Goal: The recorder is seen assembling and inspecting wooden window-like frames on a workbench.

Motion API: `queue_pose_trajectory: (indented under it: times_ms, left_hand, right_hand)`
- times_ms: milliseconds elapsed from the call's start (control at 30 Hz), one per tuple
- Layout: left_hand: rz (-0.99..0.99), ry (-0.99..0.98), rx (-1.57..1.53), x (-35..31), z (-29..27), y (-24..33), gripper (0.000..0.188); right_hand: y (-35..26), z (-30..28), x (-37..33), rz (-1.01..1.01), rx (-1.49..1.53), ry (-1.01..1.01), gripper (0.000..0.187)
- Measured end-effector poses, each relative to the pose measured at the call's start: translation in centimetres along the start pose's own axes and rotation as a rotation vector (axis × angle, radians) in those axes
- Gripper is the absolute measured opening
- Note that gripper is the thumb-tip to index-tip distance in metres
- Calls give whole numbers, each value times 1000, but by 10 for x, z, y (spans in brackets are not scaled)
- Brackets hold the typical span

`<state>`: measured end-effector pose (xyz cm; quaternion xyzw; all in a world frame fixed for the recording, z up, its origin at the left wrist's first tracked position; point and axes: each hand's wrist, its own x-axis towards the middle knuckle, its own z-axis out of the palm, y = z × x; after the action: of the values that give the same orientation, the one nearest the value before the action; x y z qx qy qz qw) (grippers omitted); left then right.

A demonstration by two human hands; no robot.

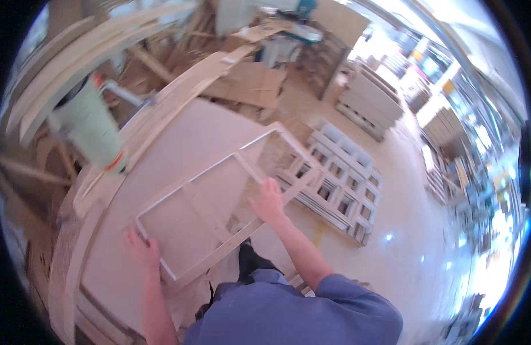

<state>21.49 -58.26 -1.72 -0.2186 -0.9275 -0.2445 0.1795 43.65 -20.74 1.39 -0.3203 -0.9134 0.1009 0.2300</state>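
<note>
A long pale wooden frame (188,190) with crossbars lies slantwise before me, partly over the board-topped table and partly past its right side. At the frame's left end, my left hand (142,248) closes on the end rail, its fingertips somewhat blurred. My right hand (269,202) is closed around the frame by a crossbar toward its right part. The hidden fingers of that hand leave the exact grip unclear. Beneath the frame, the flat tabletop (179,132) shows through the openings.
Several similar slatted frames (357,198) lie stacked on the floor at the right. A pale green cylinder (96,129) stands beside long boards (179,86) at the table's far left edge. Stacked panels (369,100) stand farther back on the right.
</note>
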Motion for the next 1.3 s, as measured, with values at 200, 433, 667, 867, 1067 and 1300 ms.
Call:
queue_pose_trajectory:
  times_ms: [200,433,667,867,1067,1300]
  left_hand:
    - [-96,13,-29,-13,-8,1,65]
    - [-480,-2,-495,-17,-12,76,43]
    - [-301,-74,-904,33,-9,238,47]
    - [-148,-208,-883,59,41,309,53]
    - [-88,-391,-1061,76,78,397,51]
    - [212,-487,-859,88,145,483,57]
  right_hand:
    - [33,3,46,348,116,-401,56]
    - [116,-6,34,406,441,-192,31]
    - [254,-8,6,625,730,141,38]
    - [314,-45,-19,776,612,299,42]
    - [370,-79,-78,866,510,497,39]
    - [394,-109,-142,1125,393,636,36]
